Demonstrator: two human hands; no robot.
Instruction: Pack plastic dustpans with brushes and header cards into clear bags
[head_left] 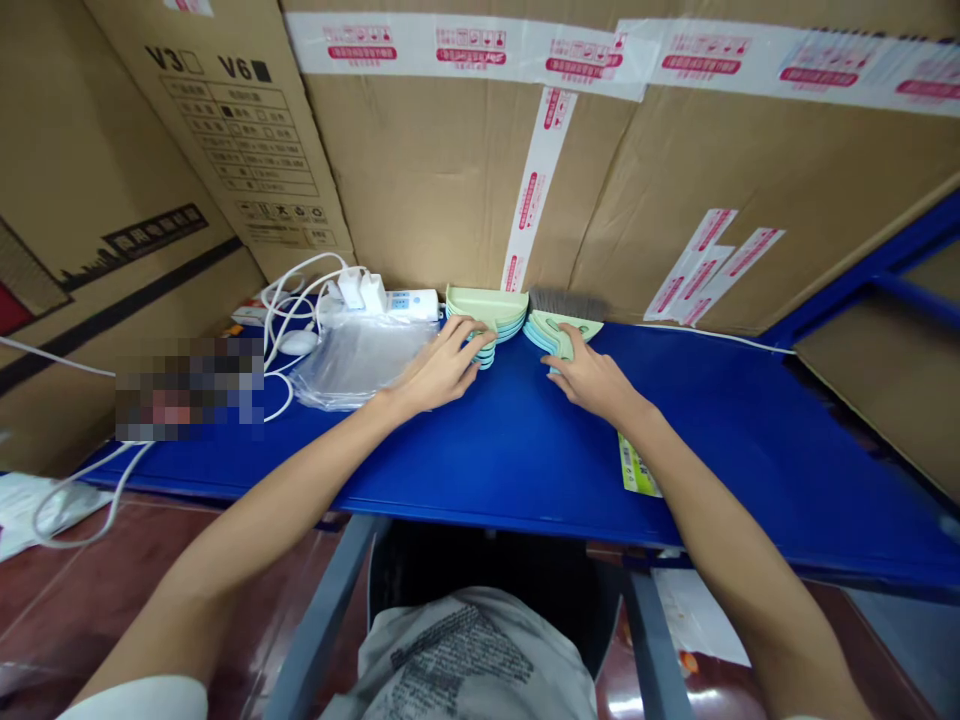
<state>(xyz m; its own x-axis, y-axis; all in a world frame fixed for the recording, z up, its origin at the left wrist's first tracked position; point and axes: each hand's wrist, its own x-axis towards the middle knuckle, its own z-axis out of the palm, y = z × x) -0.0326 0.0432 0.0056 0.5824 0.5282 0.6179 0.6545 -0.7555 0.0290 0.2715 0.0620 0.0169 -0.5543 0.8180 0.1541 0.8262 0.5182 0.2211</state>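
Note:
My left hand point(444, 365) is closed around the handle end of a stack of small dustpans point(487, 298), a pale green one on top with light blue ones beneath. Just to the right, my right hand point(589, 378) grips the top of a stack of hand brushes point(556, 325). Its upper brush has a pale green body and dark grey bristles pointing toward the cardboard, with light blue edges showing underneath. Both stacks rest side by side at the back of the blue table point(480, 455). My fingers partly cover the handles.
Clear plastic bags point(364, 360) lie left of the dustpans, before a white power strip point(412, 303) with plugs and tangled white cables point(281, 300). A yellow-green packet point(636, 470) sits beneath my right forearm. Cardboard point(450, 150) walls the back; a blue metal frame point(847, 270) stands right.

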